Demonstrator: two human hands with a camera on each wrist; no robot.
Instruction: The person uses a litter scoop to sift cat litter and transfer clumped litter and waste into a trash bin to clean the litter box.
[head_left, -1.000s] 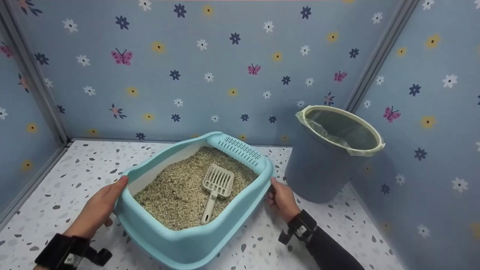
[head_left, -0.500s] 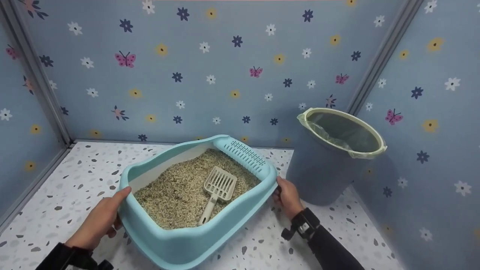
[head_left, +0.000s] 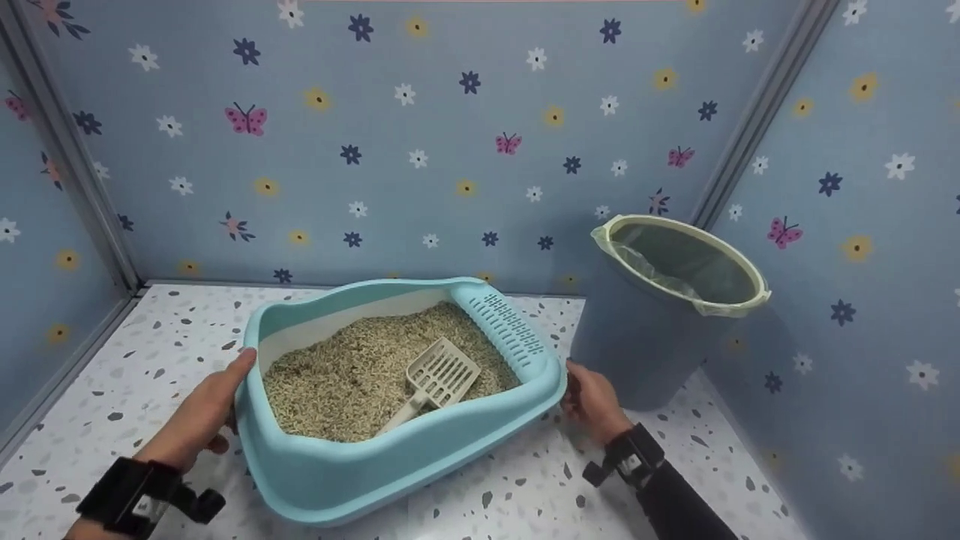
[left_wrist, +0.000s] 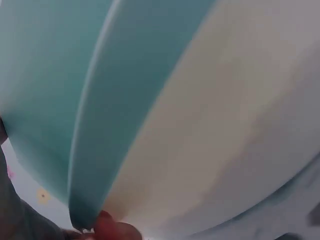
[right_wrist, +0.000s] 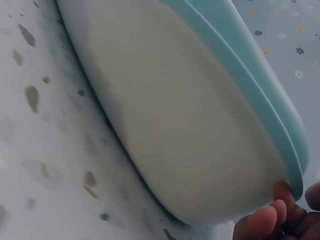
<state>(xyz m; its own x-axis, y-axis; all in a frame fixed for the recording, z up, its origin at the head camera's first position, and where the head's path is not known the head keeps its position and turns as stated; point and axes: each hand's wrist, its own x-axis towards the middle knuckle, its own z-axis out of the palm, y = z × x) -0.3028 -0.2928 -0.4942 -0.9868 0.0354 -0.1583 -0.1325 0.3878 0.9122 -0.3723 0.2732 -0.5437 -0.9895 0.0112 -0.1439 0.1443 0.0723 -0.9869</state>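
Note:
A light blue cat litter box [head_left: 375,476] with a white lower body sits at an angle on the speckled surface, filled with tan pellet litter [head_left: 337,375]. On the litter lies a beige slotted scoop [head_left: 442,373], its handle end hidden behind the near wall. My left hand [head_left: 196,416] grips the rim at the left end, thumb on top and fingers beneath; its fingertips [left_wrist: 117,231] show under the rim in the left wrist view. My right hand [head_left: 596,403] holds the right corner by the perforated end, with fingers [right_wrist: 257,222] curled under the lip in the right wrist view.
A grey-blue trash bin [head_left: 637,352] with a cream rim and a clear liner stands close to the right of the box. Blue flower-patterned walls [head_left: 420,112] enclose the speckled surface [head_left: 517,499] at the back and both sides.
The litter box has turned clockwise as seen from above, its perforated end swinging right and nearer. My right hand has moved right and nearer with it. The scoop has turned along with the box.

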